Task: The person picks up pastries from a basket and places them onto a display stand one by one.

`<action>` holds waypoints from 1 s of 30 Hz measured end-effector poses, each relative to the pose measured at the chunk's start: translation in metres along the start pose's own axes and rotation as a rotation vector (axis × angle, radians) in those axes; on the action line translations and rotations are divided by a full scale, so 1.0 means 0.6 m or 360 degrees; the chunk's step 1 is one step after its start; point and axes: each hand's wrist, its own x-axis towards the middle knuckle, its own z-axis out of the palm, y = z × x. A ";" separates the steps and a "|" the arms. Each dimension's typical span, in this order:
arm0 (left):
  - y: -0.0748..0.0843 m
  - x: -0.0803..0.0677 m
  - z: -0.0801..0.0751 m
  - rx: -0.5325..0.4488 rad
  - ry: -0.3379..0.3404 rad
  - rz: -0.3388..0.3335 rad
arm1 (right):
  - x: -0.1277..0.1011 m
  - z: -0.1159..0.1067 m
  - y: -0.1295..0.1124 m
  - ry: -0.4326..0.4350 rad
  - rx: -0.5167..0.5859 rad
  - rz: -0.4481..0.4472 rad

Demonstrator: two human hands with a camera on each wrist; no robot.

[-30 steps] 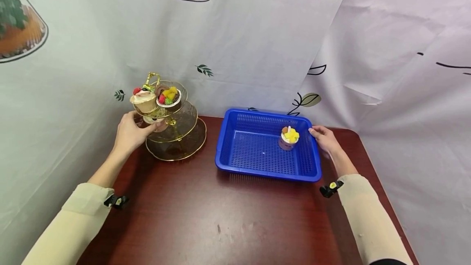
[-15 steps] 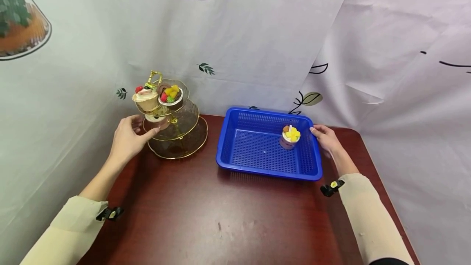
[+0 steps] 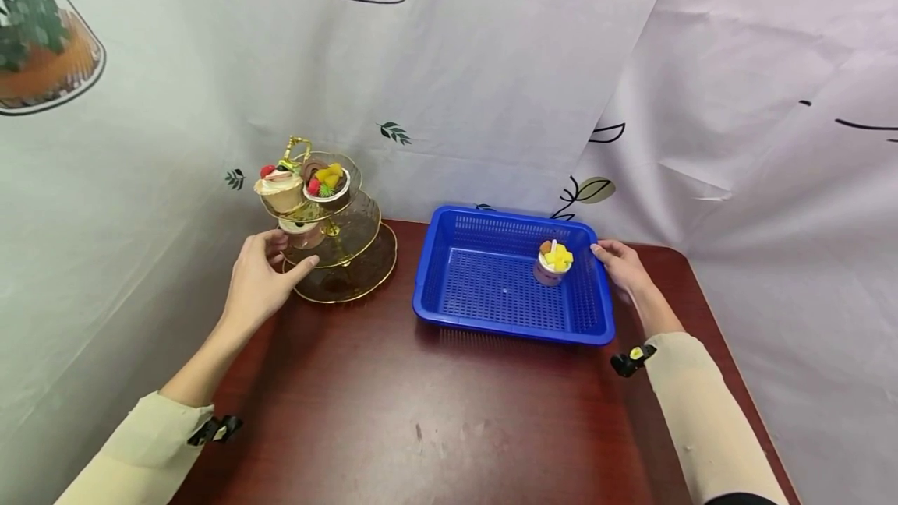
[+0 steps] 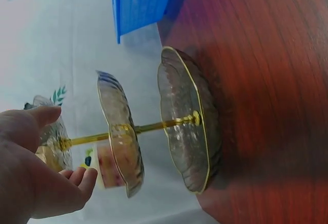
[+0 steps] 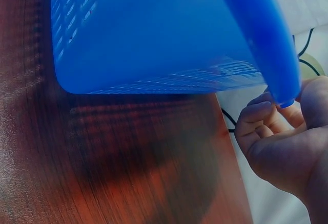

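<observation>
Tiered stand (image 3: 337,232) left of basket (image 3: 449,298); cupcake (image 3: 553,261) inside.

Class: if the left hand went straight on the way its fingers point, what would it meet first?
Probably the small dessert cup on the middle tier of the gold-rimmed glass stand; the left hand is open just before it, though depth is unclear.

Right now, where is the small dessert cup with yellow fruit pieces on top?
In the head view, the dessert cup stands inside the blue basket, at its far right corner, close to the right hand.
</observation>
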 end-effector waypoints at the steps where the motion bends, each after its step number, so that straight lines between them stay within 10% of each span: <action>1: 0.003 -0.001 0.002 -0.0001 -0.0002 0.0006 | 0.001 0.000 0.001 0.0001 0.0003 -0.0003; 14: 0.039 -0.011 0.035 -0.0039 -0.0075 0.0125 | 0.002 0.000 0.001 0.0005 0.0014 0.0000; 30: 0.116 0.015 0.151 -0.0267 -0.0216 0.0300 | 0.001 0.000 0.001 0.0049 -0.0065 -0.0014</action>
